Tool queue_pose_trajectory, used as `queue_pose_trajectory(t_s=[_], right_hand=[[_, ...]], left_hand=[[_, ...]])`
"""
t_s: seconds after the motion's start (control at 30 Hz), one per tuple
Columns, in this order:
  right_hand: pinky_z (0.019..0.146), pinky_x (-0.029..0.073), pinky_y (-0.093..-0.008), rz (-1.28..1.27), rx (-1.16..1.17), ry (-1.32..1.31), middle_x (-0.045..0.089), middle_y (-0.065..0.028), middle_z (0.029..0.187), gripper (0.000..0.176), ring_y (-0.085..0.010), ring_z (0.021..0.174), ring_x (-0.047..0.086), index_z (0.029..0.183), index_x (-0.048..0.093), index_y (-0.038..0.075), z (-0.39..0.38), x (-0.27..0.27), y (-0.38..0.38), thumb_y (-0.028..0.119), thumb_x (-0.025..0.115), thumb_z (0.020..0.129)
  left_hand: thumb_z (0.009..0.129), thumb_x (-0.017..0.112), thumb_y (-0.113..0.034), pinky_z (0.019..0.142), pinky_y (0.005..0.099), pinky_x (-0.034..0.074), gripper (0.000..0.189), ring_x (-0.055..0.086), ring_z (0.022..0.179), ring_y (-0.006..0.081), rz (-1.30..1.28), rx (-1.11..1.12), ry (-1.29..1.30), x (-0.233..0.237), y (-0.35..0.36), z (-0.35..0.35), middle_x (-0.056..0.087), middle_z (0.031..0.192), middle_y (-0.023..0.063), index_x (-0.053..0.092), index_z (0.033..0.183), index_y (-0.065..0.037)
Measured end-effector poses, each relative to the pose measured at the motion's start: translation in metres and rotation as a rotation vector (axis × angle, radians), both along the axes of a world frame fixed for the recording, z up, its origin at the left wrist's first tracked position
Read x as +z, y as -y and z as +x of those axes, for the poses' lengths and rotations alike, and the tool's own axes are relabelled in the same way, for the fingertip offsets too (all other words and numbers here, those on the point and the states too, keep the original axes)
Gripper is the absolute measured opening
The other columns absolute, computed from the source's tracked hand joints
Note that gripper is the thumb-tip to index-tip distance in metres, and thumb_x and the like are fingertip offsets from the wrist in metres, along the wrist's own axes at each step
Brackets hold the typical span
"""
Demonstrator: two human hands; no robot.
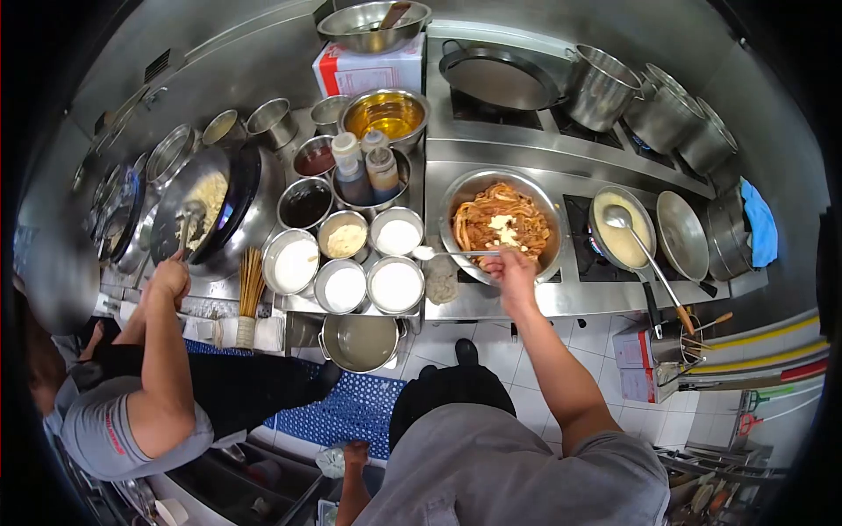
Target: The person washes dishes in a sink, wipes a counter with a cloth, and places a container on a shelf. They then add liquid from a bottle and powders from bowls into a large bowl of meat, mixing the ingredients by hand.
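My right hand [513,270] is closed round the handle of a long spoon [469,253], over the near rim of a large steel bowl [445,203]. White powder lies in the spoon's tip, just right of the white-filled tubs. In the bowl are sauced, reddish-brown strips of food [500,200], topped by a pale yellow heap [504,230]. Low beside my body hangs my left hand [355,452], next to a clear plastic item [331,461]; its fingers are too small to make out. Tubs of white powder [395,285] stand left of the spoon, with a yellowish powder tub [342,238] behind.
At left a co-worker's hands [171,279] work a ladle in a wok [210,197]. Sauce bottles [348,167], an oil bowl [386,114] and dark sauce [304,202] stand behind the tubs. Right are a pan of pale liquid [624,237] with a ladle, and stock pots [603,88].
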State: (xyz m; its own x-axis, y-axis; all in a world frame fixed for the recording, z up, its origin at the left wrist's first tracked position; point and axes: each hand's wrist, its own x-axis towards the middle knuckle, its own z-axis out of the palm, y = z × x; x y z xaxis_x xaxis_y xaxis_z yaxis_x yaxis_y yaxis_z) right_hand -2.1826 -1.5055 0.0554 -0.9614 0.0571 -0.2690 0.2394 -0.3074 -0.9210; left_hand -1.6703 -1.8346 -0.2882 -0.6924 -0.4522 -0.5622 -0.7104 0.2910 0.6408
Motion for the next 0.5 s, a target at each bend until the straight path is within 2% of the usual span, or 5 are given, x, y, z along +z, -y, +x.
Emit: queue_pose_trajectory(t_s=[0.13, 0.2, 0.3, 0.47, 0.5], right_hand=[[0.061, 0.046, -0.0212, 0.118, -0.213, -0.205, 0.07, -0.0056, 0.081, 0.022, -0.0062, 0.068, 0.06, 0.101, 0.068, 0.002, -0.011, 0.018, -0.057, 0.016, 0.052, 0.101], [0.065, 0.048, -0.0271, 0.41, -0.314, -0.357, 0.07, -0.0077, 0.081, 0.016, -0.0135, 0.069, 0.061, 0.1, 0.068, 0.0, -0.016, 0.022, -0.073, 0.012, 0.056, 0.098], [0.069, 0.049, -0.0337, 1.258, -0.239, -1.056, 0.068, -0.0111, 0.081, 0.011, -0.025, 0.072, 0.062, 0.099, 0.067, -0.001, -0.011, 0.047, -0.073, 0.007, 0.06, 0.094], [0.071, 0.049, -0.0367, 0.971, -0.224, -1.055, 0.067, -0.0148, 0.085, 0.011, -0.0305, 0.077, 0.062, 0.098, 0.068, 0.001, -0.002, 0.055, 0.001, 0.006, 0.06, 0.092], [0.071, 0.049, -0.0368, 0.884, -0.19, -0.994, 0.066, -0.015, 0.085, 0.011, -0.0306, 0.076, 0.062, 0.098, 0.068, 0.001, -0.001, 0.052, 0.022, 0.007, 0.06, 0.093]], left_hand=[[0.081, 0.069, -0.025, 0.061, 0.0376, 0.051, 0.018, 0.067, 0.068, 0.0229, 0.304, 0.171, 0.207, -0.011, 0.008, -0.016, 0.07, 0.077, 0.0095, 0.07, 0.084, -0.007], [0.079, 0.07, -0.023, 0.066, 0.0396, 0.053, 0.016, 0.069, 0.075, 0.0264, 0.27, 0.176, 0.196, -0.009, 0.012, -0.02, 0.071, 0.085, 0.0104, 0.07, 0.087, -0.009], [0.077, 0.068, -0.022, 0.069, 0.0408, 0.054, 0.016, 0.069, 0.081, 0.0283, 0.022, 0.052, 0.189, -0.018, 0.019, -0.021, 0.071, 0.087, 0.0114, 0.069, 0.087, -0.009], [0.066, 0.06, -0.013, 0.053, 0.0466, 0.049, 0.011, 0.061, 0.063, 0.0334, -0.038, -0.058, -0.168, -0.006, 0.021, -0.015, 0.058, 0.068, 0.007, 0.059, 0.076, -0.018], [0.065, 0.061, -0.013, 0.053, 0.0467, 0.048, 0.012, 0.061, 0.062, 0.0335, -0.299, -0.3, -0.214, -0.009, 0.021, -0.004, 0.057, 0.067, 0.0074, 0.059, 0.076, -0.018]])
